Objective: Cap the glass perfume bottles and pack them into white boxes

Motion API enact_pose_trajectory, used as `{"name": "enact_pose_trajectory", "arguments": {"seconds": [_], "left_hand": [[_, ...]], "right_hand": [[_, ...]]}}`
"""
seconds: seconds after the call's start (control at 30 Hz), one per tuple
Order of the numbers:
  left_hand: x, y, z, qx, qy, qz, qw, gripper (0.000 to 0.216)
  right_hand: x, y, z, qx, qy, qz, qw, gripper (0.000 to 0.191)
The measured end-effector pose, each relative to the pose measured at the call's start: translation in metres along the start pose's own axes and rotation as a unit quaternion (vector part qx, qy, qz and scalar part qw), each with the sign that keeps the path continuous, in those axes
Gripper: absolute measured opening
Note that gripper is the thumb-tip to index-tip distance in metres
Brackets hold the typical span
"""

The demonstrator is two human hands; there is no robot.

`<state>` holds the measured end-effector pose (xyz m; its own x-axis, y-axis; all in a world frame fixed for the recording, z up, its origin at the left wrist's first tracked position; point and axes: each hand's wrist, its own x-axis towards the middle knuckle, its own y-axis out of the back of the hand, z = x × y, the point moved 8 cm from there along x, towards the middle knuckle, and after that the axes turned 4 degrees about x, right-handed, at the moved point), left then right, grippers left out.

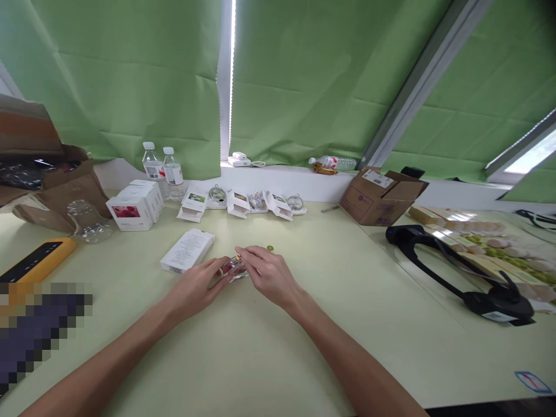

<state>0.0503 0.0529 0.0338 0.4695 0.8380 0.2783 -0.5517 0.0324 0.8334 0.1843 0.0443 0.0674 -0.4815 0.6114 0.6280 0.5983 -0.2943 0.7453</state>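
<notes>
Both my hands meet at the middle of the pale green table on a small clear glass bottle with a gold top. My left hand grips the bottle's body from the left. My right hand pinches its gold top with curled fingers. A white printed box lies flat just left of the hands. A small gold-green cap rests on the table just behind my right hand.
Open white boxes and small glass bottles line the back edge, with two water bottles and pink-printed white boxes to the left. A cardboard box and a black headset sit on the right. A yellow device lies at left.
</notes>
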Motion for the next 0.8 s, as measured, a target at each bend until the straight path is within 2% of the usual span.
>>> {"name": "enact_pose_trajectory", "arguments": {"seconds": [0.8], "left_hand": [[0.0001, 0.0012, 0.0013, 0.004, 0.004, -0.003, 1.000, 0.029]], "right_hand": [[0.0006, -0.0002, 0.0000, -0.004, -0.005, 0.000, 1.000, 0.035]]}}
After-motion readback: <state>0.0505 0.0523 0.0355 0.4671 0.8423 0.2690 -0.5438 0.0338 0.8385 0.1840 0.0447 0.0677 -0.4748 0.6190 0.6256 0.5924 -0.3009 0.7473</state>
